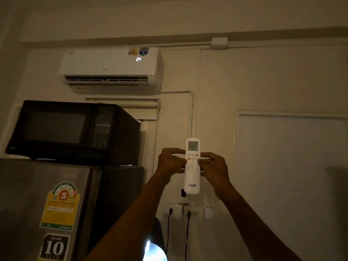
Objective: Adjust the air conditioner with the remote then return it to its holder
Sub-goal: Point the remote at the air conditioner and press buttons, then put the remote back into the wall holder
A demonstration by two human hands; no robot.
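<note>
A white remote (192,178) with a small screen and coloured buttons stands upright in front of the wall. My left hand (170,162) grips its left edge and my right hand (212,164) grips its right edge, thumbs on the button area. High on the wall to the upper left hangs the white air conditioner (111,66), its flap open and its display lit with "24". The remote hides most of what is behind it; I cannot tell whether a holder is there.
A black microwave (71,131) sits on a grey fridge (41,208) at the left. Wall sockets with two black cables (178,211) are below the remote. A white pipe cover (192,113) runs up the wall. A pale panel (291,166) is at right.
</note>
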